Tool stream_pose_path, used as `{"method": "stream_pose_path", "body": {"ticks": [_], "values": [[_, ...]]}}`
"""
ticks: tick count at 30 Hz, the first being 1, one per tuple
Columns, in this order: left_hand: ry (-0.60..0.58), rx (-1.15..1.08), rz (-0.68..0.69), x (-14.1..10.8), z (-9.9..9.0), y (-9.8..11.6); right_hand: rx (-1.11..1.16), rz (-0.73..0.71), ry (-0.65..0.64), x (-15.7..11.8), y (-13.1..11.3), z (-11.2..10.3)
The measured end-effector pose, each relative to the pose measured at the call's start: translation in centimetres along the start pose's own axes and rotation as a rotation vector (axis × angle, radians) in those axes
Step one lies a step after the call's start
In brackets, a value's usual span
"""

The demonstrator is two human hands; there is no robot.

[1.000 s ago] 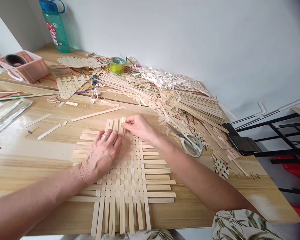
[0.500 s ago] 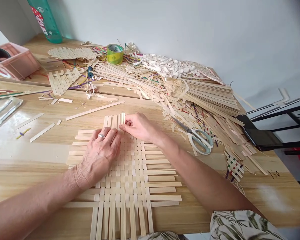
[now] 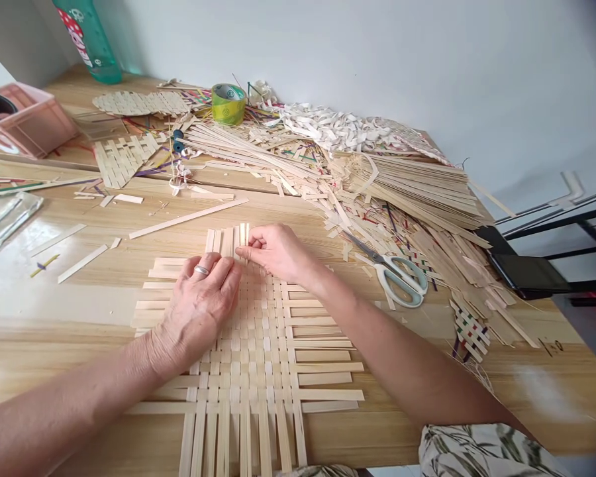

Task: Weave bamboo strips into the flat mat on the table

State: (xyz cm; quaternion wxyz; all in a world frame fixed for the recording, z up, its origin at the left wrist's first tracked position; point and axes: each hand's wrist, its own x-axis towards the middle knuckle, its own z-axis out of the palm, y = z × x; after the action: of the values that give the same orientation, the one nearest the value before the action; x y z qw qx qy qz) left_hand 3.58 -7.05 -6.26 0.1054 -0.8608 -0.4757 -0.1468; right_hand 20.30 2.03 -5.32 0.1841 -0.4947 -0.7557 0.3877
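A mat of pale woven strips [image 3: 251,351] lies flat on the table, its loose strip ends sticking out on all sides. My left hand [image 3: 203,291], with a ring on one finger, rests flat across the mat's upper left part, fingers stretched toward the far edge. At that far edge my right hand [image 3: 273,248] pinches an upright strip end [image 3: 244,233] between thumb and forefinger. Several other strip ends [image 3: 226,240] stand beside it, just beyond my left fingertips. The weave beneath both hands is hidden.
White-handled scissors [image 3: 392,271] lie right of the mat. Behind are a bundle of strips [image 3: 417,189], a tape roll [image 3: 228,104], a small woven piece [image 3: 129,159] and a green bottle [image 3: 92,40]. A pink basket [image 3: 40,126] stands far left, a dark phone-like device [image 3: 529,275] right.
Both hands keep almost the same place, the right still pinching at the far edge. The view has shifted very slightly.
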Motion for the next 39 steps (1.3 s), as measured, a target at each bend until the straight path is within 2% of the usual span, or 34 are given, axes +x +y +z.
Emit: {"method": "stream_pose_path", "body": {"ticks": [11, 21, 25, 27, 32, 35, 39], "values": [[0.014, -0.044, -0.039, 0.1, -0.2, 0.0, 0.139, 0.015, -0.135, 0.3, 0.2, -1.0], [-0.025, -0.050, -0.020, 0.1, -0.3, -0.2, 0.147, -0.029, -0.108, 0.4, 0.4, -1.0], [-0.041, -0.064, -0.025, 0.0, -0.2, -0.3, 0.184, -0.034, -0.043, 0.3, 0.6, -0.5], [-0.045, -0.072, -0.025, -0.1, -0.1, -0.3, 0.174, -0.028, -0.007, 0.2, 0.6, -0.3], [-0.035, -0.071, -0.023, -0.1, -0.1, -0.2, 0.112, 0.000, -0.020, 0.4, 0.3, -0.2], [-0.012, -0.057, -0.026, 0.0, -0.1, -0.1, 0.032, -0.004, 0.023, 0.3, -0.2, -0.2], [-0.036, -0.058, -0.028, 0.0, -0.1, 0.1, 0.029, -0.007, 0.073, 0.1, -0.2, 0.1]]}}
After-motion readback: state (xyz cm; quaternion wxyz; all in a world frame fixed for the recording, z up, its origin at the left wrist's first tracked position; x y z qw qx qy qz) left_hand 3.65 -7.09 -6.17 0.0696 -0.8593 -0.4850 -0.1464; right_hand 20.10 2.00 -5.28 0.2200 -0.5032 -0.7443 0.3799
